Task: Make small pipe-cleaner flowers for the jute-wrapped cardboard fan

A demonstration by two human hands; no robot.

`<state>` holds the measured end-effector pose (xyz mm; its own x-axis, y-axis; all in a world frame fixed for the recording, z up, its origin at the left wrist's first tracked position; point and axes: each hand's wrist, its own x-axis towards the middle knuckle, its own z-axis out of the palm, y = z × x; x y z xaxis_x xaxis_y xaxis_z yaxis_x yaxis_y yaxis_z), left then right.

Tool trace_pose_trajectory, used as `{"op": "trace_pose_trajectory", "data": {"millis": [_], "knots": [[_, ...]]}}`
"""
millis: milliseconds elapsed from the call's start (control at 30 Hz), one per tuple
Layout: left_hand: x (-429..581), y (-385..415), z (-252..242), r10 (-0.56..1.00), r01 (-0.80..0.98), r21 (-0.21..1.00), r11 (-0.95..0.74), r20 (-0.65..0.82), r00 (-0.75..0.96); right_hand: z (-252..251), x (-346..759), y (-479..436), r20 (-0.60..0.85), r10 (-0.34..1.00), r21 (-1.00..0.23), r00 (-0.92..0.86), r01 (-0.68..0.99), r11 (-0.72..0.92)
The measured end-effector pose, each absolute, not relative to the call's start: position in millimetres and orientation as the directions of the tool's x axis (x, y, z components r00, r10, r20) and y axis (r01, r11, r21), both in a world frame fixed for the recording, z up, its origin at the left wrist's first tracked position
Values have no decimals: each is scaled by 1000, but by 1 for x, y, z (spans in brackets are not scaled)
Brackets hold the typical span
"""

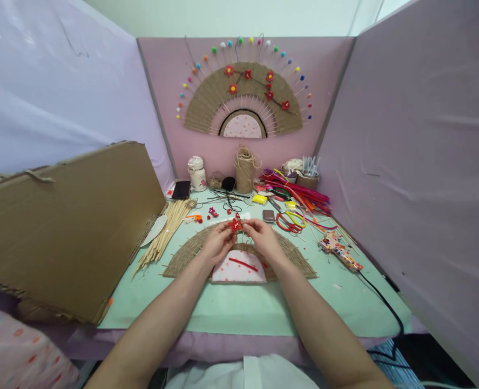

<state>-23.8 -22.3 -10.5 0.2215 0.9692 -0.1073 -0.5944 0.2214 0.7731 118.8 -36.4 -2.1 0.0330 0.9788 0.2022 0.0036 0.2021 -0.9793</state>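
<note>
A small red flower [235, 225] with a pale centre is pinched in the fingertips of my left hand [220, 241]. Close beside it, my right hand [261, 235] has its fingers pressed together; what they hold, if anything, is too small to make out. Both hands hover over a twine-woven half-round fan [184, 257] lying on the table. At the fan's base is a white half-circle [237, 274] with a pink pattern, and a red strip [243, 264] lies across it. My wrists partly hide the fan's middle.
Bamboo sticks [162, 237] and a cardboard sheet [69, 227] are at the left. Red scissors [288, 222], fuzzy coloured stems [304, 192] and a corded, flower-patterned glue gun [340, 251] lie at the right. Behind stand a twine spool [245, 170] and a white bottle [197, 174]. A finished-looking fan [207, 102] hangs on the back panel.
</note>
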Motion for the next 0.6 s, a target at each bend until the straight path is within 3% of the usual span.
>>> {"op": "trace_pose_trajectory", "data": {"millis": [167, 333, 600], "knots": [[-24, -25, -12, 966, -536, 821, 197, -68, 251, 6, 118, -42, 117, 993, -989, 16, -92, 118], [-23, -27, -10, 965, -482, 859, 172, -48, 259, 4, 119, -41, 98, 994, -991, 47, -86, 102], [-30, -28, 1, 941, -527, 801, 283, -128, 312, -5, 122, -33, 182, 978, -982, 100, 75, 175]]}}
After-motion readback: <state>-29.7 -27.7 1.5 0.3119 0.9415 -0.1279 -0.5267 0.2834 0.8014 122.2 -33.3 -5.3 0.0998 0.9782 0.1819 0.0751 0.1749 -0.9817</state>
